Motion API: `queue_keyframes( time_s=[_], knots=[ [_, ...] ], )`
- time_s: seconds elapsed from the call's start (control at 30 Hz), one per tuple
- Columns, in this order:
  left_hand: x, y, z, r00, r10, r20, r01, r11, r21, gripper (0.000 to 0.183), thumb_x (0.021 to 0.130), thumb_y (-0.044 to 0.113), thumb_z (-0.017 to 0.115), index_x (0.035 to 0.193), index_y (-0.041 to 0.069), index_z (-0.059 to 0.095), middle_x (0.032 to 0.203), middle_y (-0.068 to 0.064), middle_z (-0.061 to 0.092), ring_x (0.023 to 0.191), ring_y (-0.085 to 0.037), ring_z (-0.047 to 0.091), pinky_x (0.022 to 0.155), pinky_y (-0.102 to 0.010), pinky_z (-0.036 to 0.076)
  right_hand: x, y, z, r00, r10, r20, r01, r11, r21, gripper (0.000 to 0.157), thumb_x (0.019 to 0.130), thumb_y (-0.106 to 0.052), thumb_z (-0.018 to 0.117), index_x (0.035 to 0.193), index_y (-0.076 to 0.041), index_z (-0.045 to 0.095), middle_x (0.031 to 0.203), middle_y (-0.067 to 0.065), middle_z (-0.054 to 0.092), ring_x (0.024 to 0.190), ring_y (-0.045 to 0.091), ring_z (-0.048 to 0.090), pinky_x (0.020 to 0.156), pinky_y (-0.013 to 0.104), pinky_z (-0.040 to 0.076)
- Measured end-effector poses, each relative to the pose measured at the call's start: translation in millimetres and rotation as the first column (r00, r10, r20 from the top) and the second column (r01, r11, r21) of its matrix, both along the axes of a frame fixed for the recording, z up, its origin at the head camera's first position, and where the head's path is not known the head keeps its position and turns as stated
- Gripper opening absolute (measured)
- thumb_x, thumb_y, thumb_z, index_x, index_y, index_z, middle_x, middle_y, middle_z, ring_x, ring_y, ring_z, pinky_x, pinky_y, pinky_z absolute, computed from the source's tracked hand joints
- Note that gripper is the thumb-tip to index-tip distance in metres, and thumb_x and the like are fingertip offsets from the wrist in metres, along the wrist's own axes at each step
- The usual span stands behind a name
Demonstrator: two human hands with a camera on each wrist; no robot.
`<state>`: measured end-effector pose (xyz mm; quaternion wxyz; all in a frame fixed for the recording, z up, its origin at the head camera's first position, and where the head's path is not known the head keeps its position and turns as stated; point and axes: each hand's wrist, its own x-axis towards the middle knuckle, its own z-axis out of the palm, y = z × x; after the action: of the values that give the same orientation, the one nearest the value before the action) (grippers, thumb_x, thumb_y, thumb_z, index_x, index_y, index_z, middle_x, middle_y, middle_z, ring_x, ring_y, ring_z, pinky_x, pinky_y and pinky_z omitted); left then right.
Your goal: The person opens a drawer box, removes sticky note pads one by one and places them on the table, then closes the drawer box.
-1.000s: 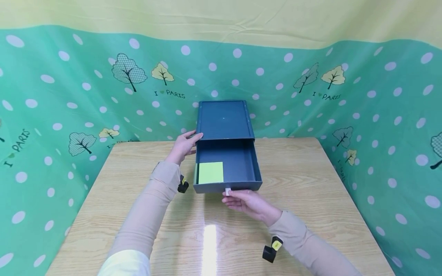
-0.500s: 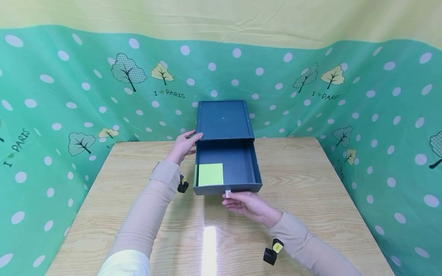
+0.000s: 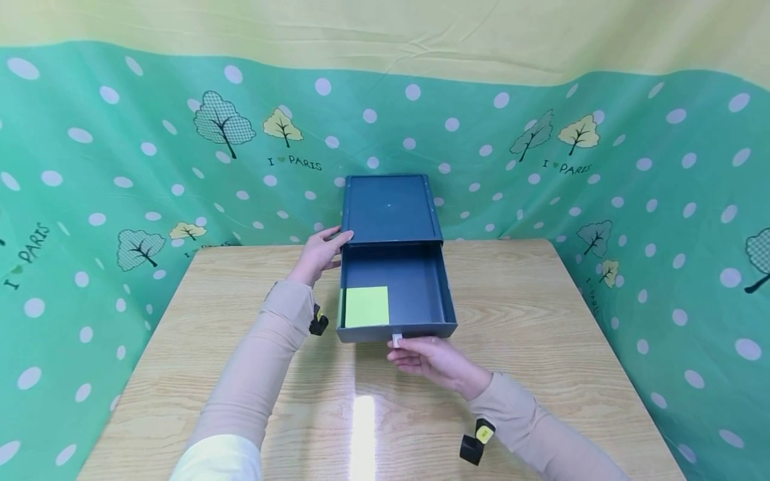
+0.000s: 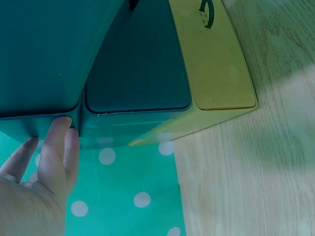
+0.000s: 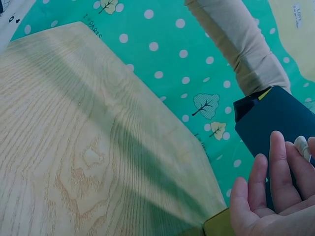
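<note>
A dark blue drawer cabinet (image 3: 388, 207) stands at the far table edge, its top drawer (image 3: 418, 287) pulled well out. Inside, at the front left corner, lies a light green square of paper (image 3: 367, 306) like a sticky note. My right hand (image 3: 434, 361) pinches the small white tab (image 3: 397, 339) on the drawer's front between thumb and forefinger; the right wrist view shows the tab (image 5: 302, 146) at the fingertips, the other fingers loose. My left hand (image 3: 319, 254) rests on the cabinet's left side, thumb at the top edge. Its fingers (image 4: 51, 152) lie fairly straight against the side in the left wrist view.
Below the pulled-out drawer, the left wrist view shows a dark closed drawer (image 4: 140, 69) and a yellow one (image 4: 216, 69) with a dark handle. The wooden table (image 3: 541, 334) is enclosed by a green dotted curtain (image 3: 481, 153) behind and at both sides.
The top drawer has slid slightly farther out toward me, with the right hand on its tab. The paper has moved along with it. My left hand has stayed in place.
</note>
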<state>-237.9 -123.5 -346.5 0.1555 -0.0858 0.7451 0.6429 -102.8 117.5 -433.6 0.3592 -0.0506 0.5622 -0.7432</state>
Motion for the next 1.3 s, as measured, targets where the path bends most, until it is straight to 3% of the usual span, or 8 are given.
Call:
queue_keyframes(
  time_s=[0.27,0.47,0.67,1.03,1.2,1.3],
  knots=[
    [1.0,-0.2,0.9,1.0,-0.004,0.004,0.004,1.0,0.006,0.064,0.096,0.031,0.054,0.15,0.012,0.027,0.154,-0.016,0.027,0.139,-0.035,0.032,0.108,-0.045,0.039,4.1,-1.5,0.4,1.0,-0.002,0.023,0.003,1.0,-0.013,0.015,0.094,-0.021,0.057,0.101,-0.013,0.067,0.088,-0.006,0.071,0.091,0.008,0.065,0.096,0.03,0.05],
    [-10.2,-4.2,-11.3,1.0,0.007,0.015,-0.008,1.0,0.021,0.065,0.095,0.032,0.057,0.15,0.013,0.028,0.154,-0.015,0.027,0.138,-0.034,0.033,0.108,-0.046,0.039,5.5,-1.1,-2.0,1.0,-0.001,0.029,0.001,1.0,-0.013,0.017,0.093,-0.021,0.058,0.104,-0.011,0.066,0.088,-0.006,0.07,0.09,0.007,0.065,0.101,0.035,0.047],
    [-20.9,-7.9,-27.9,1.0,0.022,0.004,-0.022,1.0,0.019,0.068,0.092,0.037,0.06,0.15,0.017,0.03,0.153,-0.012,0.029,0.138,-0.033,0.034,0.107,-0.045,0.041,6.4,1.5,-3.8,0.999,0.01,0.032,-0.009,0.999,-0.041,0.012,0.093,-0.021,0.058,0.099,-0.016,0.067,0.089,-0.006,0.07,0.091,0.007,0.065,0.102,0.035,0.046],
    [-22.9,-6.7,-31.0,0.999,0.035,-0.013,-0.034,0.999,0.011,0.068,0.092,0.038,0.06,0.149,0.015,0.031,0.151,-0.013,0.033,0.135,-0.032,0.039,0.105,-0.044,0.043,5.3,5.3,-5.6,0.998,0.056,0.017,-0.055,0.997,-0.059,0.013,0.094,-0.022,0.057,0.101,-0.016,0.066,0.092,-0.006,0.071,0.093,0.008,0.065,0.099,0.033,0.048],
    [-23.2,-7.0,-30.8,1.0,0.028,-0.005,-0.027,1.0,0.012,0.068,0.092,0.038,0.06,0.149,0.016,0.03,0.151,-0.012,0.034,0.135,-0.032,0.039,0.105,-0.044,0.043,3.7,12.5,-2.7,0.993,0.114,-0.032,-0.114,0.994,0.006,0.028,0.095,-0.022,0.054,0.114,-0.003,0.064,0.096,-0.003,0.071,0.094,0.01,0.065,0.099,0.034,0.049],
    [-23.3,-7.3,-30.9,1.0,0.024,-0.003,-0.024,1.0,0.011,0.068,0.092,0.038,0.06,0.15,0.016,0.03,0.152,-0.012,0.033,0.136,-0.032,0.038,0.105,-0.044,0.043,2.1,17.6,2.4,0.971,0.21,-0.118,-0.197,0.974,0.116,0.041,0.098,-0.021,0.049,0.124,0.01,0.054,0.105,0.01,0.07,0.097,0.01,0.065,0.102,0.042,0.046]
  ],
)
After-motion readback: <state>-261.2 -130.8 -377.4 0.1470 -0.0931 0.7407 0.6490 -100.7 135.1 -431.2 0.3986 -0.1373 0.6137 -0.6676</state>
